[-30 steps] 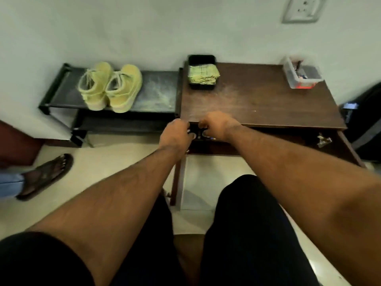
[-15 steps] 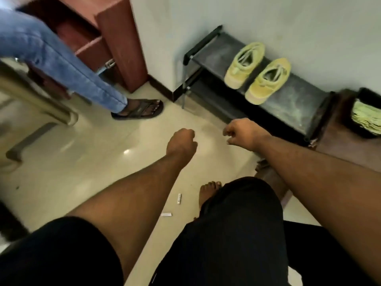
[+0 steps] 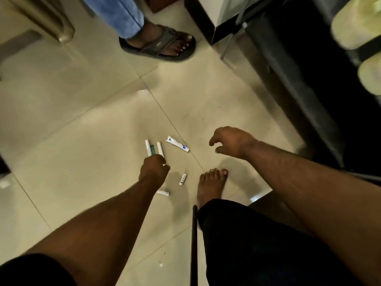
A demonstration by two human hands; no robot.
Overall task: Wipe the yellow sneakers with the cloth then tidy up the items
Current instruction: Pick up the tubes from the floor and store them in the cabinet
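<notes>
Below, at centre frame, the left hand (image 3: 154, 168) curls its fingers around three markers (image 3: 153, 148), whose white and green ends fan out toward 12 o'clock. At 3 o'clock of it the right hand (image 3: 232, 142) hovers over the tiled floor (image 3: 86, 124), fingers loosely bent and holding nothing. A small white tube (image 3: 177, 143) lies between the hands; two short white pieces (image 3: 182, 179) lie at 5 o'clock of the left hand, beside a bare foot (image 3: 211, 185). The yellow sneakers (image 3: 356, 23), blurred, sit on the dark shoe rack (image 3: 305, 96) at 2 o'clock. A sandalled foot (image 3: 160, 45) stands at 12 o'clock.
</notes>
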